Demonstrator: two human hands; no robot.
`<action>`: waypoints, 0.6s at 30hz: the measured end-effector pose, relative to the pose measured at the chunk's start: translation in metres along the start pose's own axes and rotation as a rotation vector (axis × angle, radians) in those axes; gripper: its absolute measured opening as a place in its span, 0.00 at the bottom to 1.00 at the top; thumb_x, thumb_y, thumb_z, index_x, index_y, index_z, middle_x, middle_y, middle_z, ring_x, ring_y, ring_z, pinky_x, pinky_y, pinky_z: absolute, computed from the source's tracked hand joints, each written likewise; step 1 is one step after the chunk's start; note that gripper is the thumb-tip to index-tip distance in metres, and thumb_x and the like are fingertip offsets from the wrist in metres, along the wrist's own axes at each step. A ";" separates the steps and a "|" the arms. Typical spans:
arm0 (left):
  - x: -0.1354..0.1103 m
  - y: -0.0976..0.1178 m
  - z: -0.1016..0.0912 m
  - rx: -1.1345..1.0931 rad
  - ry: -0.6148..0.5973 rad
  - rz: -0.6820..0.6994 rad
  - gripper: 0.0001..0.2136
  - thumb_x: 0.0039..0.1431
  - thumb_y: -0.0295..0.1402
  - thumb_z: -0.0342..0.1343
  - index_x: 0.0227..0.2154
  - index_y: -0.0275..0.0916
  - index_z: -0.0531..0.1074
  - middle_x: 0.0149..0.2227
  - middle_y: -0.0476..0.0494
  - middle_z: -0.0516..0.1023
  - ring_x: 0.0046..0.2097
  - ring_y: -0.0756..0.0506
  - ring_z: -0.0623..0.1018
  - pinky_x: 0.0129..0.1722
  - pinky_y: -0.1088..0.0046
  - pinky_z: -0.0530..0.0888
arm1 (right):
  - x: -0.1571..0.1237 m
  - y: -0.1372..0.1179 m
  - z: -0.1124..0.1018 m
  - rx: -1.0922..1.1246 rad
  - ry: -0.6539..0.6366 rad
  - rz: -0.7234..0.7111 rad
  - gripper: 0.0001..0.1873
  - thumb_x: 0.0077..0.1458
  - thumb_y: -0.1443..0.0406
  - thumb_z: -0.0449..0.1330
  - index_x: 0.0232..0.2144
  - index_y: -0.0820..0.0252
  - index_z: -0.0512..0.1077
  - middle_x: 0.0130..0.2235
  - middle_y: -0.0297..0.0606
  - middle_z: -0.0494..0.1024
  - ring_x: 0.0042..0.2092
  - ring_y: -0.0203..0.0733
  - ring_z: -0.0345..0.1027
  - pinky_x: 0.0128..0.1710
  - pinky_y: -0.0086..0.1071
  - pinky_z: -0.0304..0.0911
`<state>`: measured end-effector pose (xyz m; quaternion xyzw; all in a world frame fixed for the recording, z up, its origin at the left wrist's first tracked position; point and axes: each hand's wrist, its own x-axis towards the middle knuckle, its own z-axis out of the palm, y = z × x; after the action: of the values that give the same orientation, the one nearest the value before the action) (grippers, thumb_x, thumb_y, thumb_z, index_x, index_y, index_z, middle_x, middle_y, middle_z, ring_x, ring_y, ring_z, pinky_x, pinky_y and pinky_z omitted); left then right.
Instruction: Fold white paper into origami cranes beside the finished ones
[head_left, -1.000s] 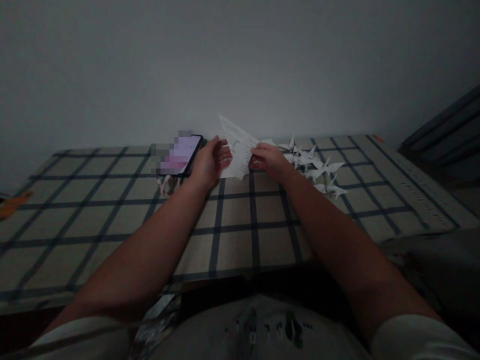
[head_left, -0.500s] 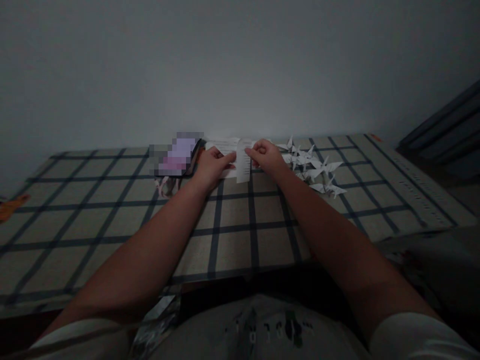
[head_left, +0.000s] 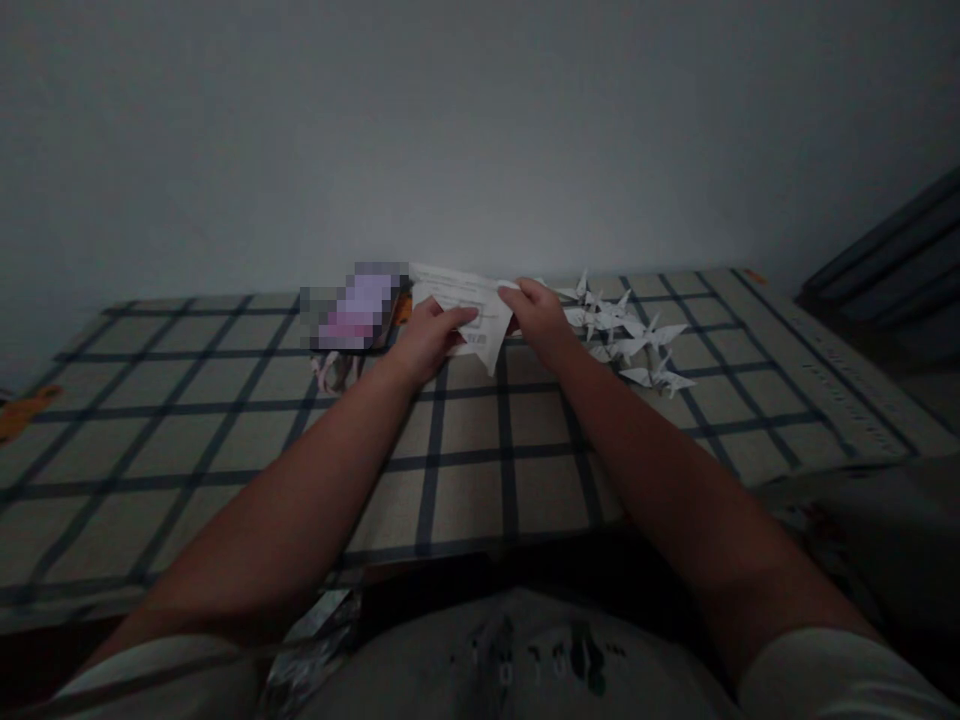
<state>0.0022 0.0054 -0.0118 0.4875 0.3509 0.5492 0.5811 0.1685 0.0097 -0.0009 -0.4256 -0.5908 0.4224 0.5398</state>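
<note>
Between my hands is a sheet of white printed paper (head_left: 484, 300), raised a little off the checked tablecloth and bent, with one corner hanging down. My left hand (head_left: 433, 338) pinches it from the left, thumb lying over the print. At its right edge my right hand (head_left: 538, 318) grips the paper between thumb and curled fingers. Right beside that hand lie several white folded paper cranes (head_left: 626, 330), crowded together.
A phone-like device (head_left: 360, 310) with a lit, blurred screen leans left of my hands, with a small pinkish thing (head_left: 337, 372) below it. The checked tablecloth (head_left: 225, 420) covers the table up to the grey wall (head_left: 480, 130). Something orange (head_left: 30, 412) lies at the far left.
The right part of the paper, folded over with its printed strip facing me, has swung open to the right. My right hand has shifted slightly; my left hand stays nearly in place.
</note>
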 end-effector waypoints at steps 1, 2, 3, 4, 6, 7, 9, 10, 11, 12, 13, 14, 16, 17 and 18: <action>0.001 0.001 0.000 -0.034 0.015 0.005 0.18 0.42 0.32 0.68 0.40 0.35 0.78 0.43 0.38 0.84 0.46 0.38 0.82 0.49 0.60 0.78 | 0.000 0.000 0.000 0.023 -0.013 -0.002 0.16 0.59 0.58 0.59 0.23 0.56 0.62 0.22 0.27 0.64 0.25 0.32 0.61 0.25 0.27 0.57; 0.001 0.001 0.000 -0.055 0.025 0.015 0.18 0.43 0.32 0.67 0.39 0.35 0.78 0.43 0.39 0.84 0.47 0.37 0.82 0.50 0.60 0.78 | 0.000 -0.001 -0.001 0.039 -0.034 -0.004 0.15 0.59 0.59 0.59 0.24 0.57 0.63 0.23 0.28 0.65 0.26 0.32 0.61 0.26 0.27 0.58; 0.002 0.001 0.000 -0.064 0.028 0.024 0.17 0.43 0.32 0.67 0.40 0.35 0.78 0.44 0.39 0.84 0.49 0.37 0.82 0.51 0.59 0.78 | -0.001 -0.002 0.000 0.047 -0.059 -0.006 0.13 0.58 0.59 0.59 0.24 0.57 0.65 0.23 0.28 0.66 0.26 0.32 0.62 0.26 0.27 0.58; 0.002 0.001 0.000 -0.066 0.026 0.029 0.18 0.44 0.32 0.66 0.41 0.35 0.78 0.44 0.39 0.84 0.50 0.36 0.81 0.52 0.59 0.78 | -0.002 -0.002 0.000 0.048 -0.084 -0.009 0.12 0.58 0.59 0.60 0.25 0.57 0.66 0.23 0.28 0.66 0.27 0.32 0.62 0.27 0.27 0.58; 0.003 0.000 -0.001 -0.059 0.007 0.026 0.19 0.45 0.33 0.67 0.43 0.35 0.78 0.45 0.38 0.83 0.51 0.36 0.81 0.53 0.58 0.77 | -0.003 -0.003 0.001 0.040 -0.138 -0.025 0.10 0.57 0.60 0.60 0.27 0.58 0.69 0.24 0.28 0.68 0.27 0.32 0.63 0.28 0.26 0.59; 0.003 0.000 -0.001 -0.058 -0.004 0.021 0.20 0.45 0.34 0.68 0.44 0.35 0.78 0.46 0.37 0.83 0.52 0.35 0.81 0.54 0.57 0.77 | -0.003 -0.002 0.001 0.037 -0.159 -0.035 0.08 0.56 0.61 0.61 0.28 0.58 0.69 0.24 0.28 0.69 0.27 0.32 0.63 0.28 0.27 0.60; 0.002 -0.001 0.000 -0.061 -0.006 0.024 0.21 0.46 0.35 0.69 0.44 0.34 0.77 0.46 0.35 0.83 0.52 0.34 0.80 0.56 0.55 0.76 | -0.003 0.000 0.001 0.030 -0.175 -0.041 0.08 0.56 0.61 0.61 0.28 0.58 0.70 0.24 0.29 0.69 0.27 0.33 0.64 0.28 0.27 0.61; 0.001 -0.001 0.000 -0.062 0.004 0.033 0.21 0.46 0.35 0.69 0.44 0.34 0.77 0.46 0.35 0.83 0.53 0.34 0.80 0.56 0.55 0.75 | -0.002 0.002 0.001 0.027 -0.168 -0.039 0.09 0.56 0.60 0.61 0.27 0.58 0.70 0.24 0.29 0.69 0.27 0.33 0.64 0.28 0.27 0.61; 0.001 0.000 0.001 -0.063 0.017 0.043 0.20 0.47 0.35 0.69 0.44 0.35 0.77 0.46 0.35 0.83 0.54 0.34 0.80 0.57 0.54 0.75 | -0.001 0.003 0.000 0.023 -0.151 -0.031 0.12 0.57 0.59 0.61 0.26 0.58 0.69 0.24 0.29 0.69 0.27 0.33 0.64 0.28 0.27 0.61; 0.000 0.000 0.002 -0.063 0.029 0.053 0.20 0.47 0.35 0.69 0.44 0.35 0.77 0.47 0.35 0.83 0.55 0.34 0.80 0.57 0.54 0.74 | 0.000 0.004 0.000 0.022 -0.130 -0.024 0.14 0.58 0.57 0.60 0.24 0.58 0.68 0.23 0.29 0.68 0.27 0.33 0.64 0.27 0.27 0.61; 0.000 0.001 0.002 -0.062 0.038 0.063 0.19 0.48 0.35 0.69 0.43 0.36 0.77 0.47 0.35 0.83 0.55 0.34 0.79 0.57 0.54 0.74 | 0.001 0.006 -0.001 0.021 -0.112 -0.013 0.17 0.59 0.55 0.60 0.23 0.58 0.67 0.23 0.29 0.68 0.26 0.33 0.64 0.27 0.27 0.61; -0.001 0.002 0.003 -0.062 0.044 0.069 0.18 0.48 0.35 0.69 0.43 0.36 0.77 0.47 0.35 0.83 0.56 0.34 0.79 0.58 0.55 0.74 | 0.002 0.007 -0.001 0.021 -0.099 -0.003 0.19 0.60 0.54 0.59 0.22 0.58 0.67 0.22 0.30 0.67 0.26 0.33 0.63 0.26 0.27 0.61; -0.001 0.003 0.003 -0.063 0.048 0.078 0.18 0.48 0.36 0.70 0.42 0.36 0.77 0.48 0.35 0.82 0.57 0.34 0.78 0.58 0.55 0.74 | 0.004 0.009 -0.002 0.022 -0.095 0.019 0.21 0.60 0.52 0.59 0.22 0.58 0.66 0.22 0.30 0.67 0.25 0.33 0.62 0.26 0.27 0.60; -0.001 0.004 0.003 -0.067 0.051 0.082 0.18 0.48 0.36 0.70 0.42 0.36 0.76 0.48 0.34 0.82 0.57 0.34 0.78 0.58 0.56 0.74 | 0.004 0.010 -0.001 0.032 -0.099 0.030 0.21 0.60 0.51 0.59 0.22 0.58 0.66 0.22 0.30 0.67 0.25 0.32 0.62 0.25 0.27 0.60; -0.001 0.004 0.003 -0.071 0.052 0.085 0.18 0.48 0.36 0.70 0.42 0.36 0.76 0.48 0.34 0.82 0.57 0.34 0.78 0.58 0.56 0.74 | 0.004 0.011 -0.001 0.052 -0.108 0.041 0.21 0.60 0.51 0.60 0.23 0.58 0.67 0.22 0.30 0.68 0.25 0.32 0.62 0.25 0.27 0.60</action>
<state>0.0038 0.0037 -0.0075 0.4666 0.3250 0.5979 0.5650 0.1699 0.0168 -0.0097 -0.4000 -0.5991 0.4708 0.5093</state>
